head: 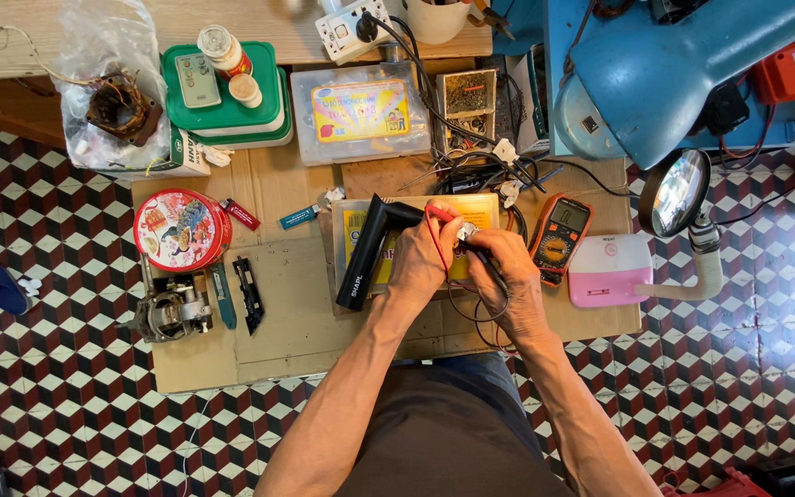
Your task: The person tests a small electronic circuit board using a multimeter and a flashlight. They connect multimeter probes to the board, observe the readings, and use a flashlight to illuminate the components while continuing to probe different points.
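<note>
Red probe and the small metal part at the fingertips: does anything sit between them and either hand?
Nothing visible does. The left hand pinches the red probe and the right hand holds the small metal part directly; both meet above the black angled tool and yellow box.

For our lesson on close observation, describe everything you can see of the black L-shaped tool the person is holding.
The black L-shaped tool looks like matt plastic, bent like an elbow: a long arm slants down-left and a short arm runs right. It carries pale lettering near its lower end. It lies across a yellow-lidded clear plastic box on the cardboard sheet. The left hand grips its short arm, where a red wire meets it. The right hand is close beside, holding a small metal part.
</note>
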